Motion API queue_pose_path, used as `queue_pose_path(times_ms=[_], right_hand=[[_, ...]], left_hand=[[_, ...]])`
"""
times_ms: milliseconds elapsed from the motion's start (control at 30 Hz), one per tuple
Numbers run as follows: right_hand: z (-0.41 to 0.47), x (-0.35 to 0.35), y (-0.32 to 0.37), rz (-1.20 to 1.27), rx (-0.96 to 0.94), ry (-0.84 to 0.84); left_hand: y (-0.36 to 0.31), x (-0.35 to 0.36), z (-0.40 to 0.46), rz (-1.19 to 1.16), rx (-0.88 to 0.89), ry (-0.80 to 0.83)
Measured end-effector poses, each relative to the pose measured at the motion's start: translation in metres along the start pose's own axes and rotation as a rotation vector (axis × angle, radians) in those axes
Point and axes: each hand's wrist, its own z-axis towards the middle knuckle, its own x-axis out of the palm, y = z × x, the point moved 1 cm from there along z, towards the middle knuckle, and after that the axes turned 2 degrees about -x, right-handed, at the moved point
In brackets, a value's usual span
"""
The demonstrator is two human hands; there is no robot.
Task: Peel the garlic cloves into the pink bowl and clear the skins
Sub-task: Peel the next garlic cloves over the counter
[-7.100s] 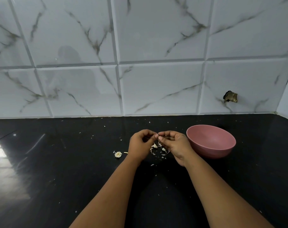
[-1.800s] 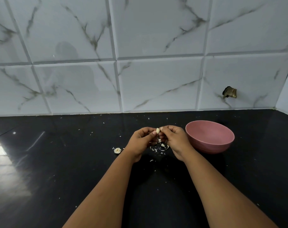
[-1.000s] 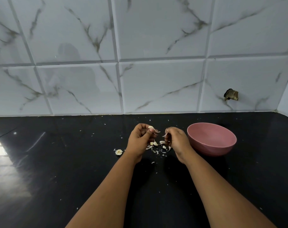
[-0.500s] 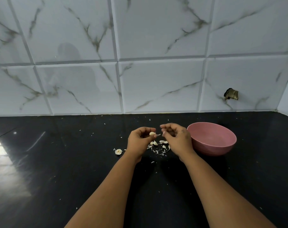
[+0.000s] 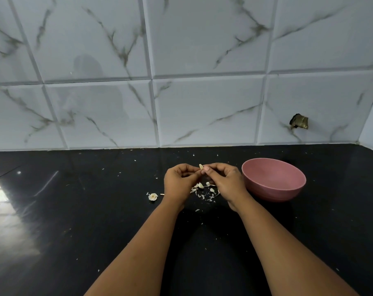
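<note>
Both hands meet above the black counter, fingertips together on one small pale garlic clove (image 5: 201, 166). My left hand (image 5: 179, 182) pinches it from the left and my right hand (image 5: 226, 182) pinches it from the right. Under the hands lies a small heap of cloves and torn skins (image 5: 204, 191). The pink bowl (image 5: 273, 180) stands just right of my right hand; what I see of its inside looks bare.
A garlic root stub (image 5: 153, 196) lies left of my left wrist. Fine skin flakes are scattered over the black counter (image 5: 74, 210). A marble-tiled wall (image 5: 202, 103) closes the back, and a side wall meets it at the far right.
The hands parted about a second ago with a strip of skin pulled away, then closed together again on the clove. The bowl has not moved.
</note>
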Motion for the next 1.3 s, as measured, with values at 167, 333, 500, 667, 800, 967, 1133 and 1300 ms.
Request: queue_pose_path(times_ms=[167, 333, 500, 667, 800, 967, 1133, 1300], right_hand=[[0.0004, -0.0023, -0.0011, 0.035, 0.030, -0.026], [-0.0008, -0.0031, -0.0024, 0.023, 0.021, -0.014], [-0.0025, -0.0026, 0.0002, -0.063, -0.015, -0.020], [-0.0028, -0.0012, 0.0007, -0.100, -0.021, 0.002], [-0.0018, -0.0018, -0.0010, -0.074, -0.011, 0.016], [-0.0003, 0.0001, -0.0030, 0.068, 0.031, 0.009], [-0.0002, -0.0016, -0.0016, 0.197, 0.080, 0.018], [-0.0012, -0.0016, 0.0001, 0.308, 0.147, 0.049]], left_hand=[[-0.0004, 0.0029, -0.0011, 0.132, 0.083, 0.026], [-0.0011, 0.0040, -0.0021, 0.198, 0.102, 0.003], [-0.0027, 0.0018, -0.0024, 0.279, 0.120, 0.014], [-0.0028, 0.0003, -0.0025, 0.289, 0.122, 0.014], [-0.0005, 0.0004, -0.0022, 0.233, 0.101, 0.012], [0.0008, 0.0015, -0.0013, 0.168, 0.098, -0.006], [0.0030, 0.0033, 0.0000, 0.042, 0.053, 0.032], [0.0039, 0.0014, 0.0017, -0.019, 0.036, 0.059]])
